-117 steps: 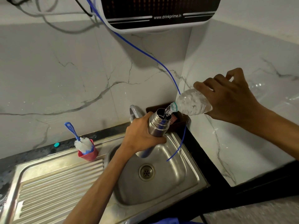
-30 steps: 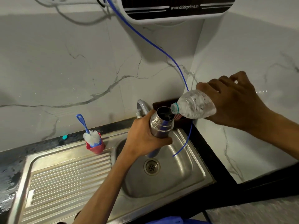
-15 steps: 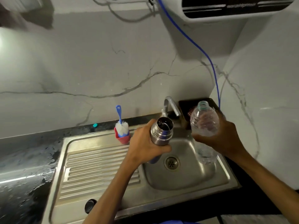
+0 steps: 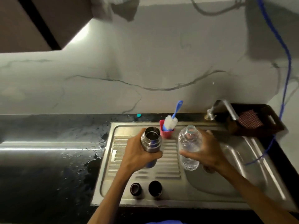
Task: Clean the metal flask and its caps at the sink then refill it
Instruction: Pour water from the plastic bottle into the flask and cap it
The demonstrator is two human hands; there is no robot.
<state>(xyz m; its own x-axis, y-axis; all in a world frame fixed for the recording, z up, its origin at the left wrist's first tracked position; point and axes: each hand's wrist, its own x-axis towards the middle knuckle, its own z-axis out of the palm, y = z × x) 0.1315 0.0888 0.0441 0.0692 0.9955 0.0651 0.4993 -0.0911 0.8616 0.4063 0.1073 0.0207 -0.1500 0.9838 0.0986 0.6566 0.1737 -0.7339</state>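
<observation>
My left hand grips the open metal flask upright above the ribbed drainboard. My right hand holds a clear plastic bottle upright, uncapped, just right of the flask over the left edge of the sink basin. Two dark caps stand side by side on the drainboard's front edge, below my left hand.
A blue-handled bottle brush stands in a red cup behind the flask. The tap and a dark tray with a checked cloth sit at the back right. A blue hose hangs into the sink. Wet black counter lies left.
Pouring has stopped: the bottle went from tilted over the flask's mouth to upright. Both hands moved left from over the basin to the drainboard, and the view swung left, revealing the caps.
</observation>
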